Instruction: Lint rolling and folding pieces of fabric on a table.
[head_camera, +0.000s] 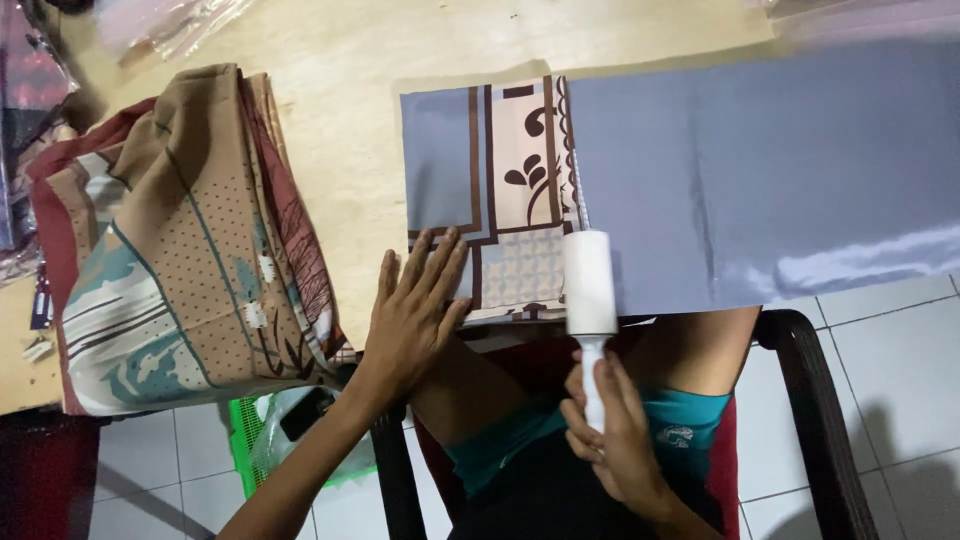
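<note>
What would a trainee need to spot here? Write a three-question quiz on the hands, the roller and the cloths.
1. True or false: the left hand lies flat, fingers spread, on the blue-grey patterned cloth.
2. What does the right hand hold? A) scissors B) a white lint roller by its handle C) a pen
3. Fill in: the folded brown cloth pile lies to the ____ of the blue-grey cloth in the picture.

Key:
1. True.
2. B; the roller's head rests on the cloth near the table edge.
3. Left.
</note>
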